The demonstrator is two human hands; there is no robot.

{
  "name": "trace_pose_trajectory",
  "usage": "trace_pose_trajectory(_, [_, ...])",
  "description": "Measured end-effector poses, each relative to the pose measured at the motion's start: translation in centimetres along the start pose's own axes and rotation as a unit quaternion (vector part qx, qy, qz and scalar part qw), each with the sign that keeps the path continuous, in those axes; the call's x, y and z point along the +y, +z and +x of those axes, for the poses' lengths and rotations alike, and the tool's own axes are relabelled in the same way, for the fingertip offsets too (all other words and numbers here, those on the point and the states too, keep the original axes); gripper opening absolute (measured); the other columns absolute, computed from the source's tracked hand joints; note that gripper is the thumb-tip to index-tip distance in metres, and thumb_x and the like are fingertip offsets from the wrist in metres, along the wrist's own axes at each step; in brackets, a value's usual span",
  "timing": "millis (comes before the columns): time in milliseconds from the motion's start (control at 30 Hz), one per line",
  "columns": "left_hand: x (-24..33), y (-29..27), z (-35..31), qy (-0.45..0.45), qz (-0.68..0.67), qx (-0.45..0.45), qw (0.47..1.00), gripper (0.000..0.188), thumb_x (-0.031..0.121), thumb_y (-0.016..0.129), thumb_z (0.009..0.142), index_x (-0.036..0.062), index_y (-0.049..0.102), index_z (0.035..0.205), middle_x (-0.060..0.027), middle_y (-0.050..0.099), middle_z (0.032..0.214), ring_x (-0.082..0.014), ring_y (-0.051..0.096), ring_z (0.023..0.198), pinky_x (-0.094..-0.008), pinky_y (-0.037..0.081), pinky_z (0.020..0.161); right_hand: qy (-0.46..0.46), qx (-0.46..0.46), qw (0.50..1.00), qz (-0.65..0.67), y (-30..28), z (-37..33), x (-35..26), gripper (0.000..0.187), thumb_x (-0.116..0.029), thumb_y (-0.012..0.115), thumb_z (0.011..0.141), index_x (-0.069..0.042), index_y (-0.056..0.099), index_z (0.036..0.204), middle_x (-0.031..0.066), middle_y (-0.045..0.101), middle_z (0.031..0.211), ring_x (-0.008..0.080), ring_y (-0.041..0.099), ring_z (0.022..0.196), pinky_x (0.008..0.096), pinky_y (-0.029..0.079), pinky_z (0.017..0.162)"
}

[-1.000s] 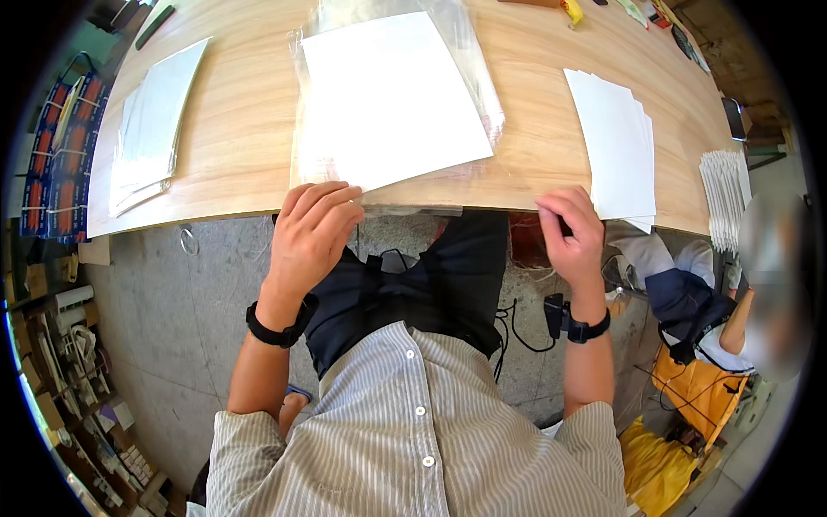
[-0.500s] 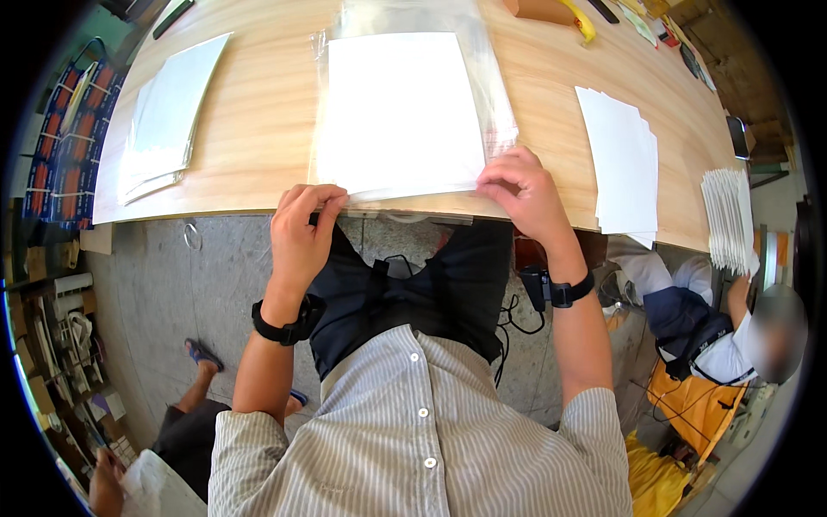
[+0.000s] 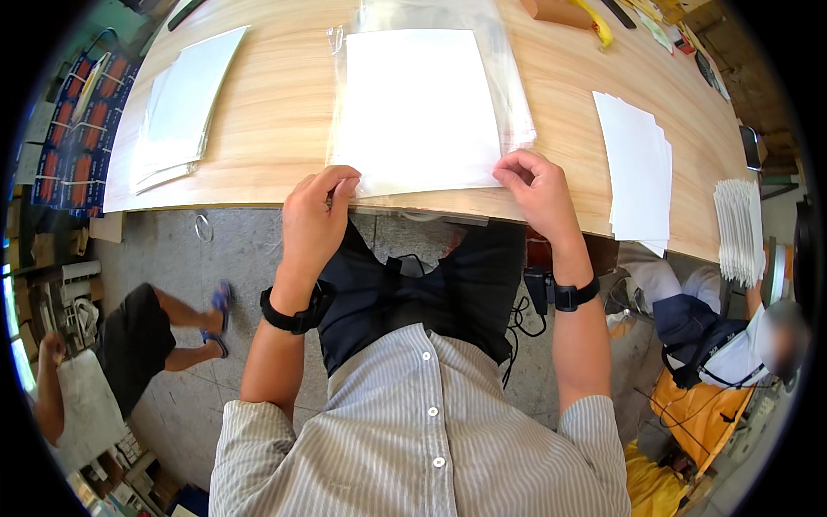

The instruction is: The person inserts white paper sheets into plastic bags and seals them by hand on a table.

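White sheet pinched at both near corners, with clear film around it.

On the wooden table, the sheet is spread flat in the middle, its near side close to the table's edge. The near left corner is pinched in the grip of the left hand, thumb against fingers; the near right corner is pinched likewise by the right hand. Whether the sheet lies inside the film or on top cannot be told. At the left, a glossy stack seems to be finished, already covered in film. At the right, a fanned pile of white sheets appears bare and is judged to be left over. The middle sheet is judged partway, being set on neither.
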State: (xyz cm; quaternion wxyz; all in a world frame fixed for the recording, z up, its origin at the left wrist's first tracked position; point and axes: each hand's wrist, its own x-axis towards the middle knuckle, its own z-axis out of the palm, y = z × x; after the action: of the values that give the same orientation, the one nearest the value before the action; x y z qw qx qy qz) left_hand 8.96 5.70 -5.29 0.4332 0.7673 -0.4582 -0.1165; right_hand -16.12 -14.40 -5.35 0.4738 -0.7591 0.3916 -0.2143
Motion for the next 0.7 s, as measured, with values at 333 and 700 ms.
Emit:
trace_pose_trajectory(333, [0.6, -0.3, 0.2, 0.019, -0.017, 0.005, 1.0, 0.008, 0.005, 0.069, 0.097, 0.0013, 0.071, 0.104, -0.0057, 0.07, 0.09, -0.0154, 0.061, 0.073, -0.0283, 0.05, 0.072, -0.117, 0.022, 0.992, 0.049, 0.4, -0.2, 1.1, 0.006, -0.001, 0.075, 0.09, -0.003, 0.07, 0.093, 0.0007, 0.07, 0.096, 0.0095, 0.055, 0.073, 0.0245, 0.047, 0.069])
trace_pose_trajectory(700, [-0.2, -0.9, -0.8, 0.102, 0.058, -0.014, 0.993, 0.031, 0.001, 0.08, 0.081, 0.0079, 0.077, 0.11, -0.0027, 0.075, 0.099, -0.0253, 0.063, 0.099, -0.0384, 0.05, 0.091, -0.111, -0.011, 0.994, -0.003, -0.3, -1.6, 0.9, 0.027, 0.002, 0.08, 0.083, -0.006, 0.075, 0.109, -0.0023, 0.067, 0.092, 0.0082, 0.05, 0.073, 0.0235, 0.045, 0.067])
